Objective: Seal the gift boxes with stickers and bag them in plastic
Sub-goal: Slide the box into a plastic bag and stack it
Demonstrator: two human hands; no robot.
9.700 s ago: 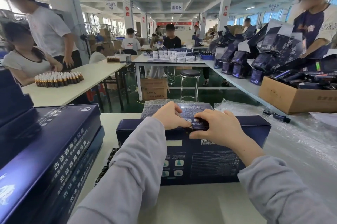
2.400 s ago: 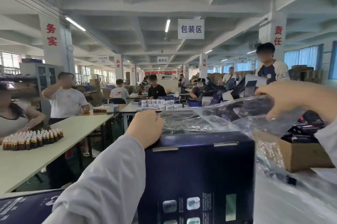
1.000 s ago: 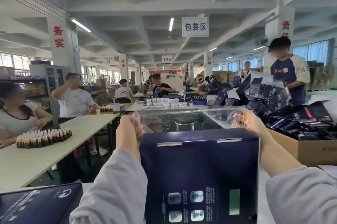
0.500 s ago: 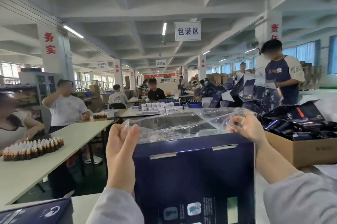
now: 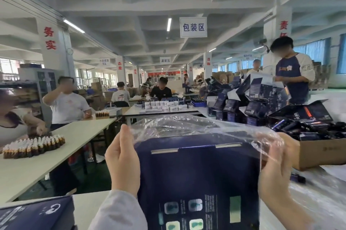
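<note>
A dark blue gift box [image 5: 198, 179] stands upright on the white table in front of me, two silver sticker strips along its top edge. A clear plastic bag [image 5: 187, 125] is stretched open over the box's top. My left hand [image 5: 123, 162] grips the bag's left edge beside the box's upper left corner. My right hand [image 5: 275, 171] grips the bag's right edge at the box's upper right side, partly seen through the film.
Stacked blue gift boxes [image 5: 35, 214] lie at my lower left. More plastic bags [image 5: 322, 201] cover the table on the right, behind them a cardboard carton [image 5: 322, 153] of dark items. Small bottles [image 5: 31, 145] and several people are at other tables.
Both hands have drawn the open bag lower, so its mouth now passes over the box's top corners. My right hand has dropped down along the box's right side.
</note>
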